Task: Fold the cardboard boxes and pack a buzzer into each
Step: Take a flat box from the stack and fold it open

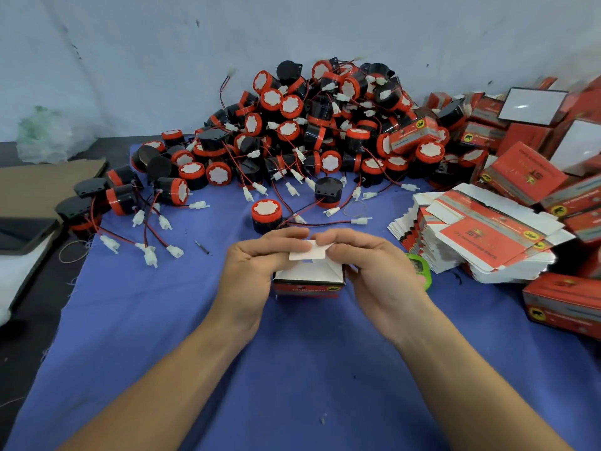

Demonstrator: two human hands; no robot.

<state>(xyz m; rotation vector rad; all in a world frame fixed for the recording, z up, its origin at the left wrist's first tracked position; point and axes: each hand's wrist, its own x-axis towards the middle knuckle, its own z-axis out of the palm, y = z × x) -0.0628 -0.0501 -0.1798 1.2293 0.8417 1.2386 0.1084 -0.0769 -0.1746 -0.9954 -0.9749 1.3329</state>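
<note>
Dead centre on the blue-cloth table: small red-and-black cardboard box, upright, top open, white inner flaps showing. Left hand grips its 9 o'clock side, right hand its 3 o'clock side. Fingers of both curl narrow over the top, pinching the white lid flap. Just past, at 12: one red-capped black round buzzer. At 2 o'clock: stack of flat unfolded red-and-white cartons. Far 12: heap of black-and-red wired buzzers.

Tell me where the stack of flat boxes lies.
Head view: the stack of flat boxes lies on the blue cloth at right, just beyond the right hand.
</note>
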